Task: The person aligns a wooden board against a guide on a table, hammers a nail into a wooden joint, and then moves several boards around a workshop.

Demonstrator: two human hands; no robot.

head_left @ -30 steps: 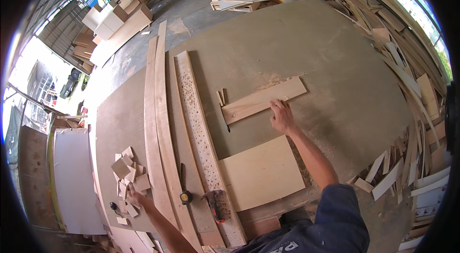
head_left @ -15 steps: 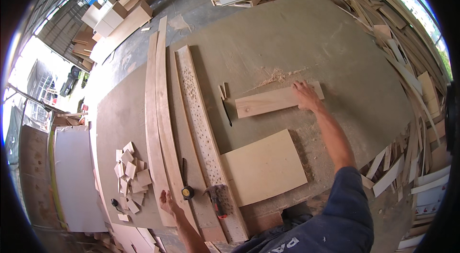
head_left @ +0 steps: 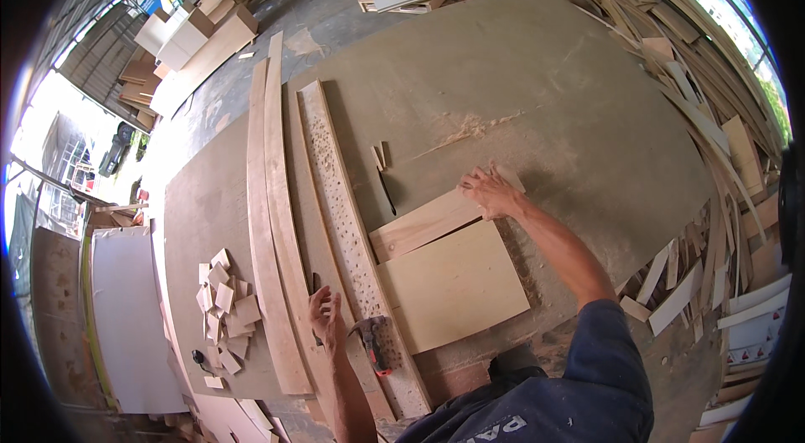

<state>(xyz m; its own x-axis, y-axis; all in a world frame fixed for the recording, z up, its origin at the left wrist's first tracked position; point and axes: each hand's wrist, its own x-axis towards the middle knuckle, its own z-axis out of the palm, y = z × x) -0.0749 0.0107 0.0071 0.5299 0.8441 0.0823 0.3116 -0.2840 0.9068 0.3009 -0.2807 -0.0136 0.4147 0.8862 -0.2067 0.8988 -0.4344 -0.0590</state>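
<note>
My right hand [head_left: 493, 191] spans a short wooden board [head_left: 428, 223] near its right end, fingers over the far edge and thumb toward the near side. The board lies slightly askew along the far edge of a pale rectangular panel [head_left: 453, 288], with a narrow dark gap toward the right. Its left end meets a long speckled strip [head_left: 334, 166]. My left hand [head_left: 329, 317] hovers over the long planks, fingers loosely curled and apart, with no held thing visible. Beside it a hammer [head_left: 374, 347] with a red-and-black handle rests on the strip. A dark object is mostly hidden behind that hand.
Long planks [head_left: 277, 191] run lengthwise at the left, beside a heap of small wood blocks [head_left: 225, 300]. A thin black tool [head_left: 386, 191] and two wood slivers [head_left: 380, 156] lie beyond the board. Sawdust [head_left: 474, 129] is scattered farther out. Stacked offcuts [head_left: 713, 158] line the right side.
My right hand has slid the short board nearer and leftward, up to the panel and strip. My left hand has moved forward and right, now covering the spot where a tape measure showed.
</note>
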